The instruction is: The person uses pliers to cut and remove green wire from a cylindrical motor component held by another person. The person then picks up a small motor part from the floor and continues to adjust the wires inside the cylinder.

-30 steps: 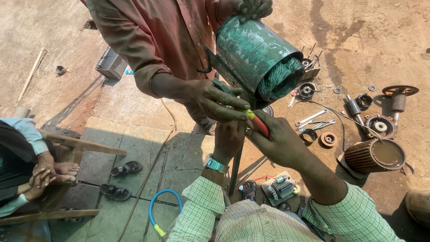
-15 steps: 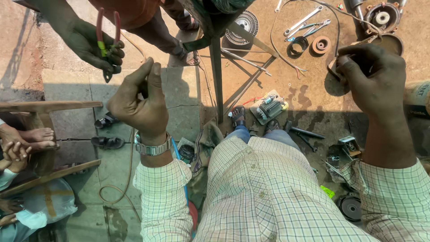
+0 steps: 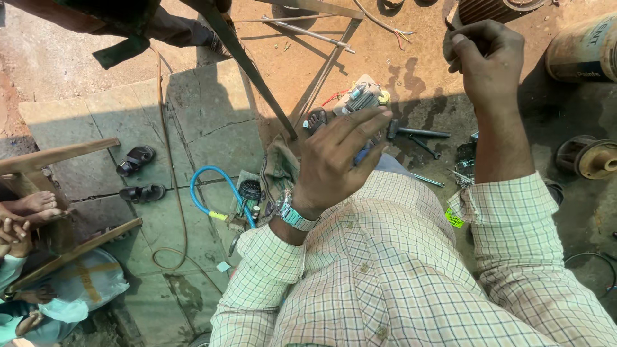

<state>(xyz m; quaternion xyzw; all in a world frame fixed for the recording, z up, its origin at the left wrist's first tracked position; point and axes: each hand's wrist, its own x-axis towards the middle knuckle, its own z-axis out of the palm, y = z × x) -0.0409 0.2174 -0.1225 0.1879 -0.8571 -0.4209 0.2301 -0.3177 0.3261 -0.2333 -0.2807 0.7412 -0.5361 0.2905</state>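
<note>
My left hand (image 3: 339, 159), with a metal watch on the wrist, hovers palm down over my lap, its fingers spread and nothing in it. Its fingertips reach toward a small electrical unit with coloured wires (image 3: 361, 97) lying on the ground. My right hand (image 3: 487, 59) is raised at the upper right with its fingers curled closed, just below a ribbed round motor housing (image 3: 498, 9). I cannot make out anything held in it. Both sleeves are light checked cloth.
A dark slanted metal bar (image 3: 247, 71) crosses in front of me. A blue hose (image 3: 207, 193) and a pair of sandals (image 3: 136, 173) lie on the stone slabs. Loose spanners (image 3: 419, 133), a paint can (image 3: 585, 46) and a spool (image 3: 594, 157) are on the right. Another person's feet (image 3: 31, 207) rest by a wooden bench at the left.
My left hand has moved from the left to the centre and spread its fingers. The other person's hand with red pliers has left the view. The view has tilted lower.
</note>
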